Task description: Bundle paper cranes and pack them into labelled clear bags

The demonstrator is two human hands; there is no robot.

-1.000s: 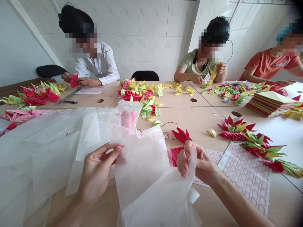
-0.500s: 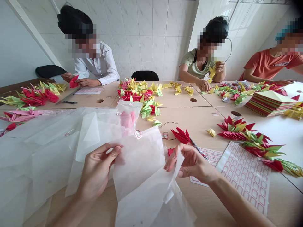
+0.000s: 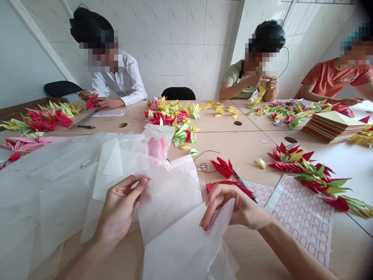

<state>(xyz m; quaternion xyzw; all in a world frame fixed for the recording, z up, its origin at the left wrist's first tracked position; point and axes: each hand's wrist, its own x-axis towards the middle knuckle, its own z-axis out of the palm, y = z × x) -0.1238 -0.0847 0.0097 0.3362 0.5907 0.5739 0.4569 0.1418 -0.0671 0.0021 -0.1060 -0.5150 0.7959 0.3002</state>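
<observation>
My left hand (image 3: 122,206) pinches the left edge of a frosted plastic bag (image 3: 167,194) between thumb and fingers. A small red-printed label sticks to the bag's top. Over its lower part lies another frosted sheet or bag (image 3: 175,245); I cannot tell whether the two are joined. My right hand (image 3: 233,204) is closed on that lower piece's upper right corner, its thumb hidden behind the film. Left of my left hand spreads a heap of similar frosted bags (image 3: 58,198). Just behind, a bag with pink contents (image 3: 157,146) stands out.
Red folded-paper pieces (image 3: 224,167) and a pen (image 3: 243,182) lie beyond my right hand, near label sheets (image 3: 303,217). Colourful folded paper (image 3: 171,109) is heaped mid-table. A paper stack (image 3: 332,128) stands at right. Three people sit opposite, one holding red paper (image 3: 91,102).
My right hand has turned and lowered slightly, drawing the lower frosted piece's corner down and right. My left hand stays nearly still. A person opposite has raised a hand to yellow folded paper.
</observation>
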